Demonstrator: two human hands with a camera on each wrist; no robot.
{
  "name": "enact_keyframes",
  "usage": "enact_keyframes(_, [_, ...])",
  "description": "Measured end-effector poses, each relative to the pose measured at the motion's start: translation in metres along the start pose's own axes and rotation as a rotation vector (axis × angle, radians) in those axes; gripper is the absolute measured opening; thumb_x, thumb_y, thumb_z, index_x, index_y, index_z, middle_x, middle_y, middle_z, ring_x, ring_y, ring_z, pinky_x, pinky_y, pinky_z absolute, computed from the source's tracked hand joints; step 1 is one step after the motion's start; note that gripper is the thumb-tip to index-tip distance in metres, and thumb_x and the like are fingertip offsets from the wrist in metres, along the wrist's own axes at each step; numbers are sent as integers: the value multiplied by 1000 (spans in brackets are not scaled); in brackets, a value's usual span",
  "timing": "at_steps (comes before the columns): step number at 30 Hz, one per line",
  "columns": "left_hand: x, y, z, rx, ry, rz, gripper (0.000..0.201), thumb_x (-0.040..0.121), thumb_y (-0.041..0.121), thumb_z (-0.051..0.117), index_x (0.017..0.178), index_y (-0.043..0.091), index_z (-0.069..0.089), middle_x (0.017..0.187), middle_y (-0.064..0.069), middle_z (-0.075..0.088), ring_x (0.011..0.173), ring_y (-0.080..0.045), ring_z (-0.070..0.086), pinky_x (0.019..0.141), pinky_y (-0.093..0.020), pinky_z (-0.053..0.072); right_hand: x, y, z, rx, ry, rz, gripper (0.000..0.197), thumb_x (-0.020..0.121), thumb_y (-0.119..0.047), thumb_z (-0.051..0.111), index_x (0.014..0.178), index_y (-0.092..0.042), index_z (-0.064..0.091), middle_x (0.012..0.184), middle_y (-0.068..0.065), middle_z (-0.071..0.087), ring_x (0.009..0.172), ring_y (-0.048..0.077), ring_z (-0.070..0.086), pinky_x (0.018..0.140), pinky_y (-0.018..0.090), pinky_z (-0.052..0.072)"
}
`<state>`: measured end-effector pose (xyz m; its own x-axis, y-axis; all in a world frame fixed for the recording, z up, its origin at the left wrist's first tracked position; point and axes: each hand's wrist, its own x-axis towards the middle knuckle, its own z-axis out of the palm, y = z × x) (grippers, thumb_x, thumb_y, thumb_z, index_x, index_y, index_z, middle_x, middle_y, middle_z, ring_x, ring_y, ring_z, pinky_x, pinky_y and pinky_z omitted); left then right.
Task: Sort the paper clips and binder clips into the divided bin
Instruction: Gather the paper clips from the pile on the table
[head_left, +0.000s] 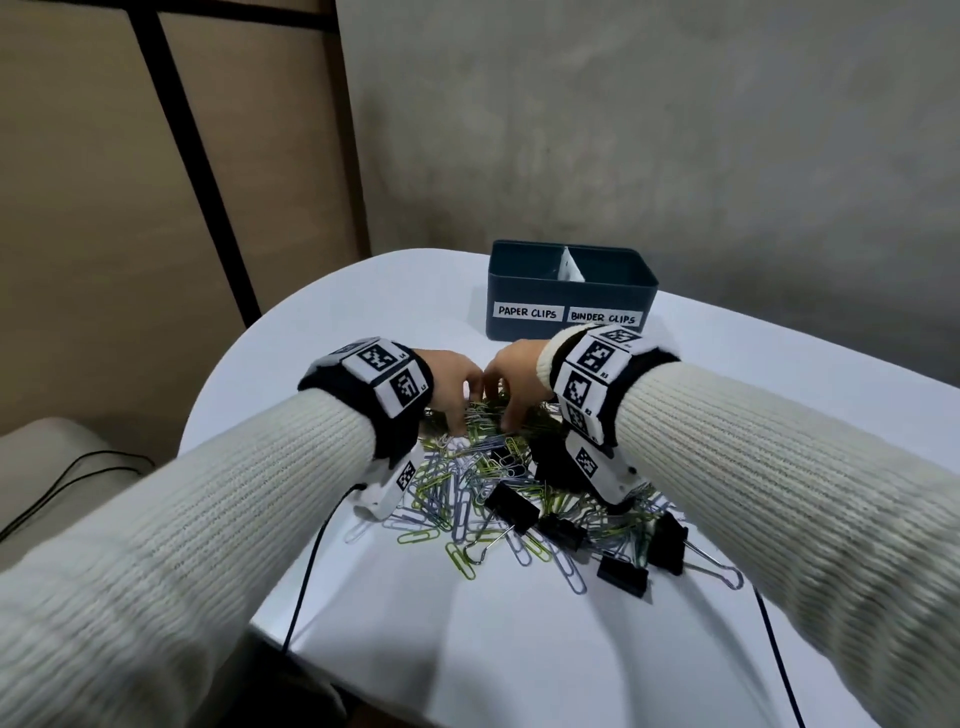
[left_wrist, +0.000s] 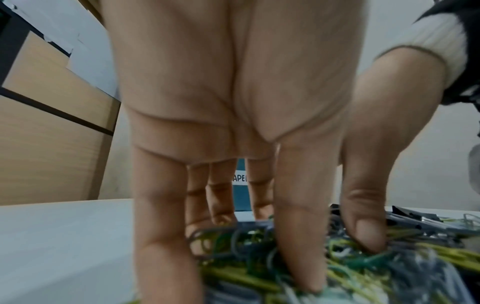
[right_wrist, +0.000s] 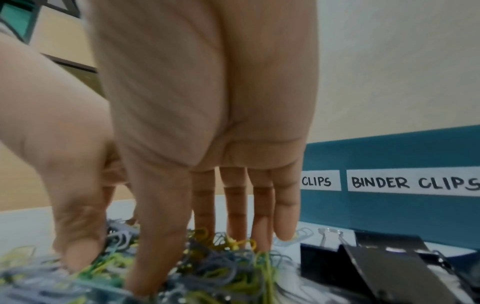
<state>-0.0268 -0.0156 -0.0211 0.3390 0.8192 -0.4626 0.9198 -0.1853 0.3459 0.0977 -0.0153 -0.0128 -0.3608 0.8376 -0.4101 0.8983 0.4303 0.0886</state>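
Paper clips (head_left: 467, 478) heaped under both hands' straight fingertips (right_wrist: 145, 283).

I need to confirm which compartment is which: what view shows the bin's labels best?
Head view: both labels on the bin read whole, paper clips left, binder clips right. Right wrist cuts off the first label; left wrist shows only a sliver between fingers.

Left hand (left_wrist: 233, 92) fingers (left_wrist: 298, 236) straight, dug into paper clips (left_wrist: 246, 257) w/ thumb.

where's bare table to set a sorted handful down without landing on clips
Bare patches: table left of the divided bin, and the near edge below the binder clips. Crowded: the paper clip pile under both hands, up to the bin's front.
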Motion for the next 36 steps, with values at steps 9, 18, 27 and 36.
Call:
enact_keyframes(9, [6,-8,-5,-153,122,50,26,84,-1,67,109,-6,66,76,-9,63,57,-15,61,54,-23,57,-8,16,2,76,177,-13,30,85,-27,67,111,-12,69,109,4,70,98,18,62,80,25,44])
enact_keyframes(18, [-1,1,-56,-449,255,185,9,84,-8,62,87,0,66,55,-5,61,39,-5,58,54,-18,58,-34,76,-28,871,326,85,12,88,-17,63,84,-6,66,66,3,58,54,11,49,52,21,43])
enact_keyframes(27, [49,59,-109,-752,611,175,10,83,-4,66,78,4,63,69,-9,60,37,-8,59,52,-26,59,1,109,-92,1474,699,343,27,88,-7,63,65,-7,48,66,7,53,53,18,51,47,28,53])
enact_keyframes(36, [98,71,-107,-439,592,124,22,82,11,70,102,1,69,106,-15,69,97,-28,67,90,-36,56,69,133,-71,1146,610,374,21,89,-16,58,104,-2,61,91,9,59,71,20,60,58,25,56])
